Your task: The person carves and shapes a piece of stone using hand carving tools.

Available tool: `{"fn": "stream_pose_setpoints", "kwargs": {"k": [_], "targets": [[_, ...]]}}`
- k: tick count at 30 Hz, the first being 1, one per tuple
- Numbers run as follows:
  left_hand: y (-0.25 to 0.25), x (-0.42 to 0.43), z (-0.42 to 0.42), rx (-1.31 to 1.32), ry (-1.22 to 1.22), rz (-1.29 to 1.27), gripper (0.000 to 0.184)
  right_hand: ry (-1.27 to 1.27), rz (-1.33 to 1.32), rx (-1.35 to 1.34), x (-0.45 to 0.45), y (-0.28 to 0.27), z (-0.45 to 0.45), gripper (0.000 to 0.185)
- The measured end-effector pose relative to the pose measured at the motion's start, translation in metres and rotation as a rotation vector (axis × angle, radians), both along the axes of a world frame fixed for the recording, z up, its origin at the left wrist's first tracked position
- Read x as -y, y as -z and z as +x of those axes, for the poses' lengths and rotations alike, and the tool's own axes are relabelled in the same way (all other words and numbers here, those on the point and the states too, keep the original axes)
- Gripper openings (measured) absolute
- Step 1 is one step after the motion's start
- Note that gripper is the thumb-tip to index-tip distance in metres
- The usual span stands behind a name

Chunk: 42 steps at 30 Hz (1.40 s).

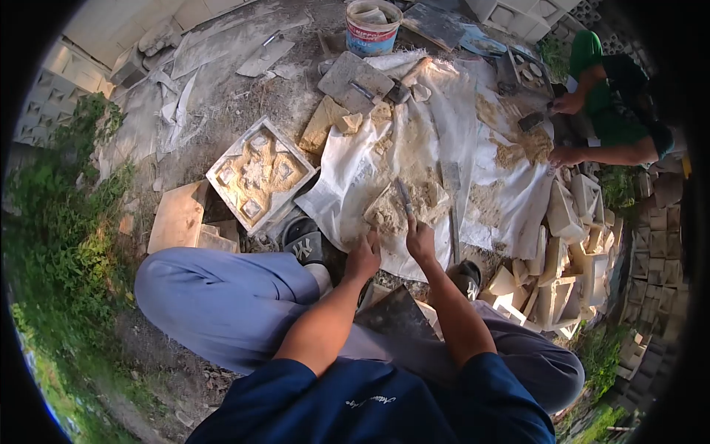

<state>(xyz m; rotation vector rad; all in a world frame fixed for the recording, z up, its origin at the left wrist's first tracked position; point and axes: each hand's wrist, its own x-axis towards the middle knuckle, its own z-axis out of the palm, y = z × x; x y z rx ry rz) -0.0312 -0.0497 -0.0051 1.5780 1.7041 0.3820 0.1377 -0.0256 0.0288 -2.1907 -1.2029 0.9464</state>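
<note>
Mid-frame, our R hand [421, 240] has its fingers clamped on the handle of a thin blade tool [403, 194]; the grip hides most of the handle, and the tip lies over the sandy slab [381, 213]. Our L hand [363, 257] is at the slab's lower edge, fingertips tucked in w/ the dust; we can't tell if they pinch it or just rest there. The slab sits on a crumpled white sheet [344, 174], loose sandy rubble up against its R side, so that edge is hard to make out.

Left of the sheet we've got a square patterned block [260, 175], tilted, sand in its recesses. Upper centre: a mallet [399, 92] by some chunks, and a bucket [372, 37], its label too small to read in full. Upper R, a co-worker in green, partly lost in shadow; one hand [568, 102] is at a trowel [530, 121], the other [566, 155] near the sand. Lower R, a jumbled pile of pale blocks [560, 277], overlapping. Below our hands, a dark board [397, 314] is part hidden btwn forearms & legs. Outer edges are cut by the round black rim.
</note>
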Motion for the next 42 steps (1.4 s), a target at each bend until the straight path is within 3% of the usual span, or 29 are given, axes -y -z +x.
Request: {"fn": "stream_pose_setpoints", "kwargs": {"k": [2, 5, 10, 14, 20, 25, 29, 34, 37, 42], "targets": [[-0.002, 0.001, -0.002, -0.008, 0.009, -0.024, 0.042, 0.001, 0.076, 0.003, 0.006, 0.006, -0.002, 0.058], [-0.002, -0.002, 0.001, -0.004, 0.011, -0.035, 0.041, -0.053, -0.143, 0.008, 0.024, 0.031, 0.004, 0.060], [0.005, 0.002, 0.001, -0.014, 0.006, 0.050, 0.040, -0.060, -0.142, 0.057, 0.008, 0.013, 0.005, 0.061], [0.006, 0.002, 0.000, -0.007, 0.014, 0.090, 0.040, -0.049, 0.006, -0.007, 0.015, 0.003, -0.003, 0.059], [-0.005, -0.003, 0.002, -0.026, 0.000, 0.001, 0.039, -0.104, -0.094, 0.105, 0.025, 0.036, 0.002, 0.059], [0.005, 0.004, -0.001, -0.005, 0.015, 0.096, 0.041, 0.005, 0.008, -0.008, 0.009, -0.004, -0.007, 0.057], [0.003, -0.001, 0.002, -0.018, -0.010, -0.028, 0.041, -0.109, -0.076, 0.094, 0.035, 0.039, 0.000, 0.057], [0.003, -0.001, 0.002, 0.007, -0.018, 0.018, 0.041, -0.074, -0.151, 0.086, 0.011, 0.017, 0.005, 0.059], [0.002, 0.002, 0.001, -0.005, -0.012, 0.064, 0.040, -0.053, -0.029, 0.040, 0.009, -0.001, -0.001, 0.059], [-0.001, -0.003, 0.003, -0.035, 0.001, -0.003, 0.039, -0.122, -0.157, 0.101, 0.024, 0.020, 0.001, 0.061]]}}
